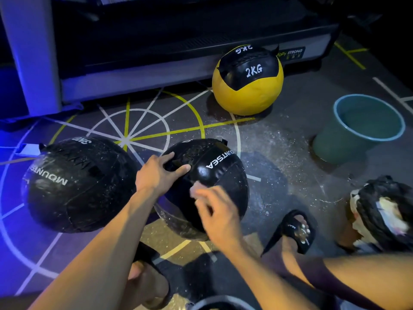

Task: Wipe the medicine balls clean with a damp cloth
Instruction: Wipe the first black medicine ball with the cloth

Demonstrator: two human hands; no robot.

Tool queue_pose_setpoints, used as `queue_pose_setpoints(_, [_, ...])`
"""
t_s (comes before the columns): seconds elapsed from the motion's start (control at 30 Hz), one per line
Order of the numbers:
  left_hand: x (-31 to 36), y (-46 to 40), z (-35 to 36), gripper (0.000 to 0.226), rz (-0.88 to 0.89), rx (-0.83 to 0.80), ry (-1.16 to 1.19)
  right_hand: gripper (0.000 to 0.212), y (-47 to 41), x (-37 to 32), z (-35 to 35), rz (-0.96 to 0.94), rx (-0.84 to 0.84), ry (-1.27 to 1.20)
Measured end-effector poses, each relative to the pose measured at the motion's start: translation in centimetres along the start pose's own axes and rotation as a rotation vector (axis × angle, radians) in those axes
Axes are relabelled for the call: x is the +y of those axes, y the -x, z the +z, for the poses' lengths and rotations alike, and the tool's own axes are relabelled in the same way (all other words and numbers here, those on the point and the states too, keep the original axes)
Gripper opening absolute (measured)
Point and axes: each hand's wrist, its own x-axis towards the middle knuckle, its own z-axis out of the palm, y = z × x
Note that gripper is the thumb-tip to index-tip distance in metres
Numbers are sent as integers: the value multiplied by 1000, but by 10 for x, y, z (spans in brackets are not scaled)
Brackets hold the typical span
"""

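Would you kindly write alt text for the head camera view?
A person's left hand steadies a black medicine ball while the blurred right hand moves over it. Another black ball, a yellow 2KG ball and a green bucket stand nearby.

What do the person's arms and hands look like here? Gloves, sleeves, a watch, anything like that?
Both arms are bare as far up as the view shows, with no sleeves visible. The left hand and the right hand wear no gloves, and no watch, ring or wristband can be seen. The right hand is blurred, so small details are unclear.
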Motion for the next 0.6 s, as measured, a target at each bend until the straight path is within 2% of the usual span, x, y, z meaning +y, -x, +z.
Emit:
queue_pose_setpoints(0.03, [-2,1,2,81,1,4,0,21,6,3,12,-109,-48,61])
queue_pose_setpoints(0.1, [-9,4,5,81,0,9,18,25,15,14,21,-174,-108,64])
queue_pose_setpoints(0.23, [-26,12,11,85,16,34,94,33,14,29,10,-395,-202,262])
queue_pose_setpoints(0.27, [-29,14,12,85,22,40,111,38,7,32,6,-388,-207,292])
queue_pose_setpoints(0.37, [-32,14,13,78,22,48,137,46,-13,37,1,-255,-132,230])
queue_pose_setpoints(0.47, [-32,11,12,75,25,40,136,33,-20,34,1,-131,-70,150])
queue_pose_setpoints(0.6, [-37,17,13,75,14,38,153,23,-45,48,-6,240,104,-37])
